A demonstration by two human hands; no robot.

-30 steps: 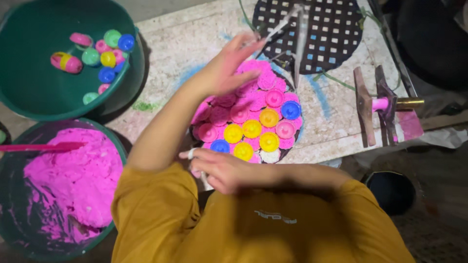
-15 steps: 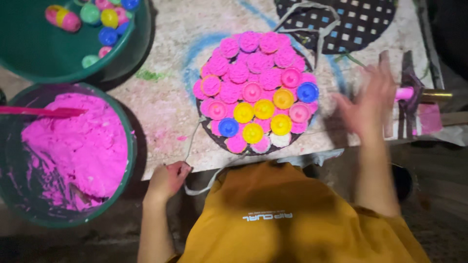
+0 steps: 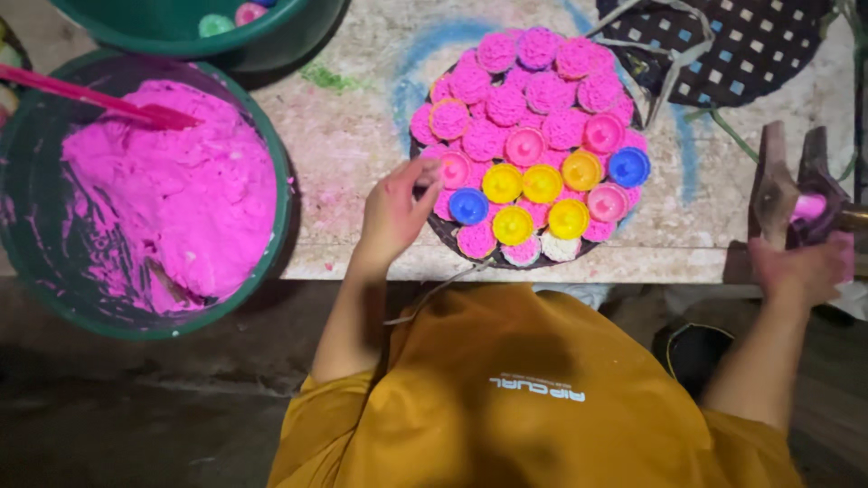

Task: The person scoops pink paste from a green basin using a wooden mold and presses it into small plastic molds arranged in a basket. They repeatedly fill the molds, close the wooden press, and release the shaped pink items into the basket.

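A round dark tray [image 3: 441, 233] on the stone table is packed with pink dough shapes [image 3: 533, 90] and small round moulds in yellow [image 3: 541, 184], blue [image 3: 628, 166] and pink [image 3: 524, 145]. My left hand [image 3: 393, 215] is at the tray's left rim, fingers pinched on the edge beside a pink mould [image 3: 454, 168]. My right hand [image 3: 800, 269] is at the table's right edge, closed around a dark hinged press tool [image 3: 785, 185] smeared with pink dough.
A green bowl [image 3: 282, 194] of pink dough with a pink spatula [image 3: 99, 101] stands at the left. Another green bowl [image 3: 271, 32] with coloured moulds is behind it. A perforated dark tray [image 3: 750, 45] lies at the back right. My yellow shirt [image 3: 533, 398] fills the foreground.
My left hand rose from the table's front edge to the tray's left rim. My right hand moved farther right and closed on the press tool. The view moved closer.
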